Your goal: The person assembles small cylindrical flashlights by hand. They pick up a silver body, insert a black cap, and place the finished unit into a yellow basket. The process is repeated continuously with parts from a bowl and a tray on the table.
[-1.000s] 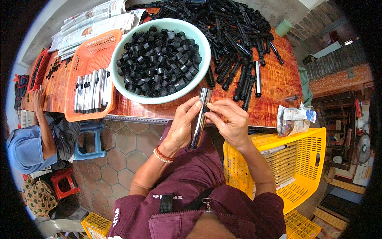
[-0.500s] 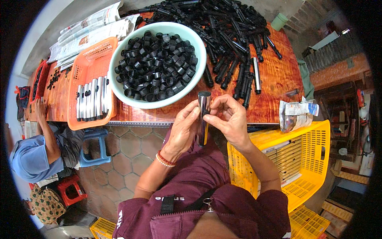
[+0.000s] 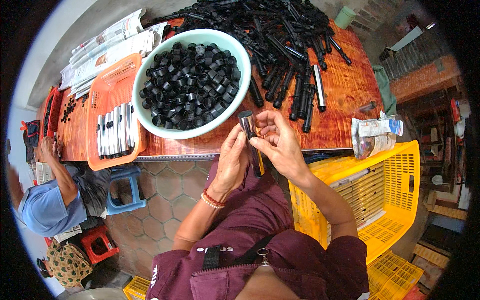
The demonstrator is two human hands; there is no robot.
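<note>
A shiny metal tube [image 3: 247, 125] with a black top end stands between my hands, just off the table's front edge, its top leaning left. My left hand [image 3: 229, 162] is wrapped round its left side. With the thumb pressed against a small dark piece on the tube's side, my right hand [image 3: 281, 150] has its other fingers curled close by. A pale green basin [image 3: 240, 107] full of short black caps [image 3: 192, 85] sits beyond them to the left. Several black rod-like parts [image 3: 285, 87] lie ahead, beside one loose silver tube [image 3: 319, 87].
Left of the basin, an orange basket [image 3: 112, 75] holds several silver tubes. Newspapers [image 3: 110, 47] lie behind it. A yellow crate [image 3: 400, 200] with rows of wrapped tubes stands at my right, near a newspaper-lined bag [image 3: 375, 135]. Another person [image 3: 47, 200] sits at far left.
The tube's top has tipped to the left, and both my hands have shifted slightly with it. My view has moved a little. The other person's hand at the left has moved slightly.
</note>
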